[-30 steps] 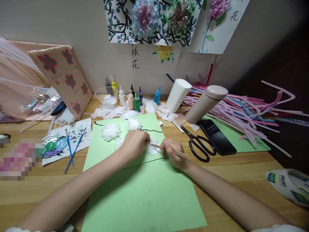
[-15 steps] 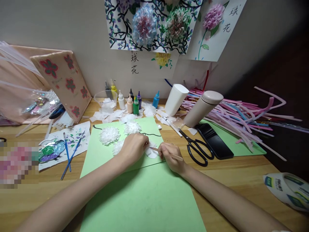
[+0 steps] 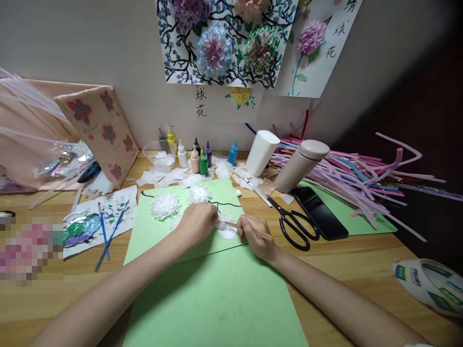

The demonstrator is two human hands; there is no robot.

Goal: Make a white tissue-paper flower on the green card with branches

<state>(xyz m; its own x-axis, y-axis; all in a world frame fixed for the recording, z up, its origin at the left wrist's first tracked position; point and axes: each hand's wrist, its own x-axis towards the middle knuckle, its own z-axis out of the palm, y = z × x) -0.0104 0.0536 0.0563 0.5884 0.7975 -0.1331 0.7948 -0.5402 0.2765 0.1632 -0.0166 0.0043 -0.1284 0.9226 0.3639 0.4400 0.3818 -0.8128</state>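
My right hand [image 3: 257, 236] is closed around a thin wooden stick [image 3: 264, 235], which points left toward my other hand. The fingers of my left hand [image 3: 198, 224] are pinched at the stick's far end, by some white paper; what they grip is too small to make out. Beneath the stick lies a rounded white paper piece [image 3: 227, 233]. Fluffy white paper flowers sit on the upper green sheet [image 3: 144, 243]: one at left [image 3: 165, 206], one behind my left hand [image 3: 198, 193], and another partly hidden by that hand. Dark curved lines run along this sheet.
A larger green sheet [image 3: 213, 299] extends toward me. Black-handled scissors [image 3: 298, 230], a phone [image 3: 320, 213] and a tape roll [image 3: 430, 286] are at right. Paint bottles [image 3: 203, 163], paper scraps [image 3: 155, 177] and a tumbler [image 3: 302, 166] stand behind; brushes [image 3: 103, 230] and a palette [image 3: 82, 227] lie left.
The camera view has shifted slightly, so the background sits a little lower. My hands stay nearly in place, with the stick still in my right hand.
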